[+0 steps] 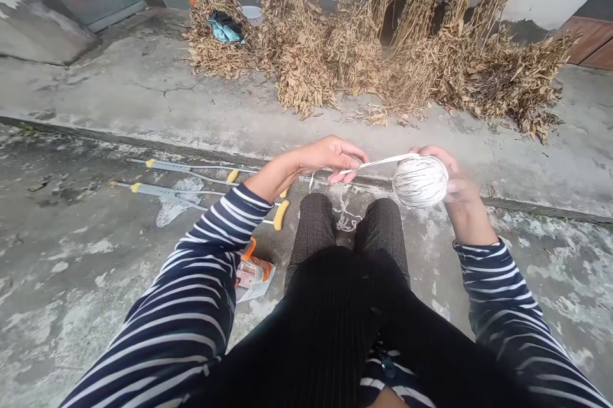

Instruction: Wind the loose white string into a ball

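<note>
My right hand point(453, 175) is wrapped round a ball of white yarn point(420, 182), its fingers behind and beside the ball and partly blurred. From the ball a white strand point(383, 161) runs leftward to my left hand point(334, 158). There the thumb and fingers pinch the strand, and a loose length hangs below the hand. Between my knees, more white yarn point(345, 219) lies in a loose tangle on the ground. Both hands are held above my lap, apart from each other.
Crutches point(191, 189) with yellow grips lie on the concrete at left, beside a clear plastic bag point(178, 204). An orange and white bag point(253, 272) stands by my left leg. Dried plant bundles point(306, 50) lean on the wall beyond a low step point(143, 138).
</note>
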`<state>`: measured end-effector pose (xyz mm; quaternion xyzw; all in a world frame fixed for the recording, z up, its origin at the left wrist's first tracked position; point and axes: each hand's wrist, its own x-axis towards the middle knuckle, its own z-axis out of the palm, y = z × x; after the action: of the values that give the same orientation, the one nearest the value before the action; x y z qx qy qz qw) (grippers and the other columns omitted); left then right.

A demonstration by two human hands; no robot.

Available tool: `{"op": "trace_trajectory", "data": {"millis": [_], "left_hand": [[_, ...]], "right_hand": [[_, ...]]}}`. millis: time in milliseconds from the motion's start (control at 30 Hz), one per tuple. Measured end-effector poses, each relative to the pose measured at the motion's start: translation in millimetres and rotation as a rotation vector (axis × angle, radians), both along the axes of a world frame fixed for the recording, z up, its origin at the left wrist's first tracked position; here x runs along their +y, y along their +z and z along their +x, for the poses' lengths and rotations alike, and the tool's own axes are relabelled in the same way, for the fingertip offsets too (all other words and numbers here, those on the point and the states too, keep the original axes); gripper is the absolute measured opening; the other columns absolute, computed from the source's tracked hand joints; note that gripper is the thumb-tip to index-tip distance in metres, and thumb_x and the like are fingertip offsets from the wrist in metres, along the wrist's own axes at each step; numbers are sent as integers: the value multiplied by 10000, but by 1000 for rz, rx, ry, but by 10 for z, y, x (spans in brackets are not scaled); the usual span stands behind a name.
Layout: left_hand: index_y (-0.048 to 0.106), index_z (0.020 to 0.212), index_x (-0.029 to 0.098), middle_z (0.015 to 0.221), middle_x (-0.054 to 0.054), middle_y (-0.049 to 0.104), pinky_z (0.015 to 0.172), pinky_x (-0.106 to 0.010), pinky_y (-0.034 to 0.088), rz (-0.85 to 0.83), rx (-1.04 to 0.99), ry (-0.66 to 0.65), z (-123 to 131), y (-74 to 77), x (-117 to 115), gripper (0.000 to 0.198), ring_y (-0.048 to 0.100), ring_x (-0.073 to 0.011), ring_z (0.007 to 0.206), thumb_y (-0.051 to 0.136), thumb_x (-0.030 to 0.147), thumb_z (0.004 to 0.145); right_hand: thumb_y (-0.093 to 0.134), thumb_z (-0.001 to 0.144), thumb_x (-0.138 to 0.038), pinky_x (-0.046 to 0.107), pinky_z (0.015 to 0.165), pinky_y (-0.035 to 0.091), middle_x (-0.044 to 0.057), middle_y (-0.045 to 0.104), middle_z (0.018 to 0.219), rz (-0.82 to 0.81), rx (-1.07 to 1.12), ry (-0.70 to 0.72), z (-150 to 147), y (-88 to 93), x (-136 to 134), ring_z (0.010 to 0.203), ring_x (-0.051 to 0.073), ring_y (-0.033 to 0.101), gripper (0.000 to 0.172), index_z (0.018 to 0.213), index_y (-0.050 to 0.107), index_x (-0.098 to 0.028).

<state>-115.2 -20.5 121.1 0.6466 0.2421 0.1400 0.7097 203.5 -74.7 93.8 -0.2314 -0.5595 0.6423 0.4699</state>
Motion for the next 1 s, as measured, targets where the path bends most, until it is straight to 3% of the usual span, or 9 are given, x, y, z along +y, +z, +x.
{"op": "trace_trajectory", "data": {"millis": [100, 200, 400, 500, 633, 800, 1000], "left_hand": [[749, 1154, 124, 624, -11, 694, 442, -184, 369, 34, 45, 23, 10, -20, -75, 374, 530, -58, 425, 830, 302, 836], [743, 948, 112, 618, -26, 692, 433, -176, 367, 59, 38, 79, 19, -1, -109, 229, 527, -48, 418, 796, 323, 877], [648, 799, 128, 688, -56, 715, 523, -193, 489, -124, -44, 194, 8, -87, -35, 304, 645, -91, 539, 747, 388, 920], [682, 897, 124, 627, -19, 681, 458, -170, 392, -146, 27, 169, 44, -202, 28, 229, 543, -54, 432, 758, 338, 923], [709, 1114, 133, 609, -3, 689, 435, -177, 343, -21, 87, 113, 121, -264, 52, 244, 517, -57, 390, 757, 273, 920], [759, 1039, 110, 595, -11, 678, 439, -183, 344, 144, 87, 150, 135, -159, -62, 190, 498, -41, 389, 726, 259, 926], [786, 965, 118, 626, -18, 692, 474, -159, 395, 152, 78, 60, 55, 49, -273, 237, 534, -38, 450, 761, 344, 901]], "right_hand": [[965, 513, -378, 389, 967, 600, 44, 709, 1251, -48, 11, -16, 6, -72, 36, 1028, 243, 718, 623, 1102, 788, -274], [966, 518, -372, 375, 985, 588, 39, 702, 1262, -27, -10, -35, 28, -84, 51, 1060, 241, 709, 625, 1111, 789, -277], [981, 573, -343, 286, 1015, 535, 38, 707, 1258, 92, -161, 12, 14, 80, -34, 1151, 197, 664, 601, 1144, 805, -274], [987, 572, -321, 273, 958, 541, 46, 708, 1243, 108, -225, 59, -34, 187, -85, 1125, 193, 660, 590, 1132, 808, -265], [994, 561, -332, 284, 946, 544, 56, 707, 1249, 74, -238, 76, -89, 229, -109, 1115, 202, 663, 601, 1128, 809, -260], [993, 529, -402, 346, 1043, 539, 45, 701, 1262, 12, -128, -21, -81, 114, -68, 1136, 223, 660, 624, 1107, 796, -276], [958, 537, -390, 379, 1052, 545, 55, 689, 1230, -1, -85, -91, -48, 43, -19, 1151, 248, 648, 589, 1082, 771, -268]]}}
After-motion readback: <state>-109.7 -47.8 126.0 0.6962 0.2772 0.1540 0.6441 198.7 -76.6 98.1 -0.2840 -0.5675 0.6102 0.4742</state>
